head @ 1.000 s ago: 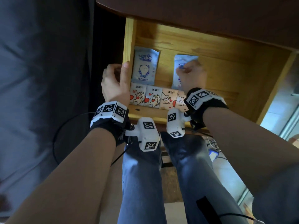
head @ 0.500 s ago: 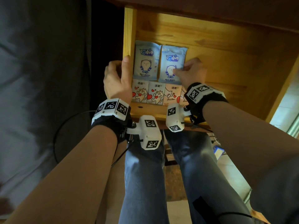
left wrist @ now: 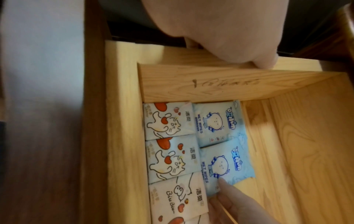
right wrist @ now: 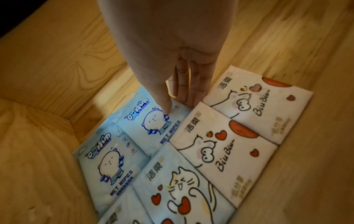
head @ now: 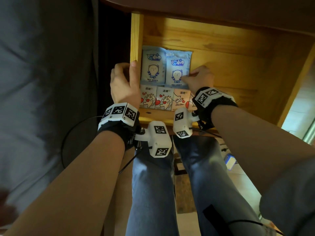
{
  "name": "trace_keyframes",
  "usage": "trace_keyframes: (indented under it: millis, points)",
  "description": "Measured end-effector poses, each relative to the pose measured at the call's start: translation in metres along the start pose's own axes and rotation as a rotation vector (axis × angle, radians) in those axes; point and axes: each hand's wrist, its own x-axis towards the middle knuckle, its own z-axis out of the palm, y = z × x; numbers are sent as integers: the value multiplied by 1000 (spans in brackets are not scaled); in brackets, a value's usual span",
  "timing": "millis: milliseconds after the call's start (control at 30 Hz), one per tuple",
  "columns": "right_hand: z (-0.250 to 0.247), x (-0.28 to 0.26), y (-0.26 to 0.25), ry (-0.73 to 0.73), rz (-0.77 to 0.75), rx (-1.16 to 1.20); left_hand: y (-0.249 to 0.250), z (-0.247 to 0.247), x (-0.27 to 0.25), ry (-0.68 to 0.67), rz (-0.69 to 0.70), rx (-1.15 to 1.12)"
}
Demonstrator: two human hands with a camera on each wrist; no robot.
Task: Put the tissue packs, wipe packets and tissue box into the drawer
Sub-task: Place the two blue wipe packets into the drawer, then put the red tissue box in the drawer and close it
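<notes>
The wooden drawer point(head: 230, 68) stands pulled out. A row of white tissue packs point(head: 164, 99) with cat and heart prints lines its front wall. Behind them a blue wipe packet point(head: 153, 65) lies flat against the left wall. A second wipe packet point(head: 177, 68) lies right beside it. My right hand point(head: 189, 77) pinches that second packet point(right wrist: 153, 125) at its right edge, thumb on top and fingers at the edge by the drawer floor. My left hand point(head: 127, 72) grips the drawer's left wall point(left wrist: 191, 60). No tissue box is in view.
The right half of the drawer floor point(head: 238, 82) is bare wood. A dark desk top point(head: 204, 7) overhangs the drawer's back. My legs in jeans point(head: 153, 184) sit under the drawer's front. Grey fabric point(head: 42, 82) fills the left side.
My right hand carried the second wipe packet left and down until it lay beside the first. My left hand stayed on the drawer's left wall.
</notes>
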Motion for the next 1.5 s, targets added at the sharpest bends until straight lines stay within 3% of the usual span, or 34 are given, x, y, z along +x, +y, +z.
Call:
trace_keyframes:
  millis: [167,267,567,733,933,1133,1400,1500]
  points:
    - [-22,-16,5,-9,-67,52,17,-4,-11,131,99,58]
    - [-41,-27,9,-62,-81,100,33,-6,-20,129,137,118]
    - [-131,-54,30,-217,-131,284,121,25,-65,-245,147,178]
    - [-212,-51,40,-163,-219,266,197,60,-84,-356,152,124]
    - [-300,-21,47,45,-310,294,288,110,-95,-319,247,26]
    - [-351,24,46,198,-332,500,342,148,-78,-249,178,-184]
    - [-367,58,10,23,-421,601,358,165,-56,-280,47,-179]
    - [-366,62,5,23,-429,635,357,165,-56,-316,9,-182]
